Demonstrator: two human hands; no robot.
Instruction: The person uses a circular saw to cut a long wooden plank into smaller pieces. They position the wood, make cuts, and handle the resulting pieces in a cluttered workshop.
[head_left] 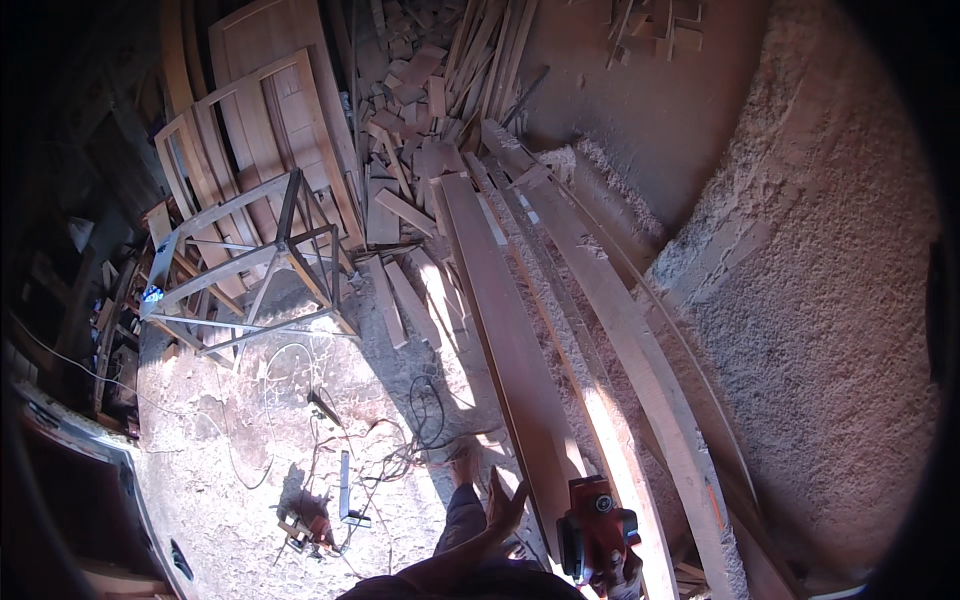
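Planer (597,525), red and black, sits at the lower centre of the frame on the near end of a long plank (510,340). My right hand (622,573) is clenched on its rear grip; my left hand (503,507) hovers spread, holding nothing. I judge the tool heavy and rigid, best gripped by its handles

Bare left forearm (455,560) with no sleeve, bare foot (465,468) below on the floor, grey trouser leg (462,520), dark top at the lower edge
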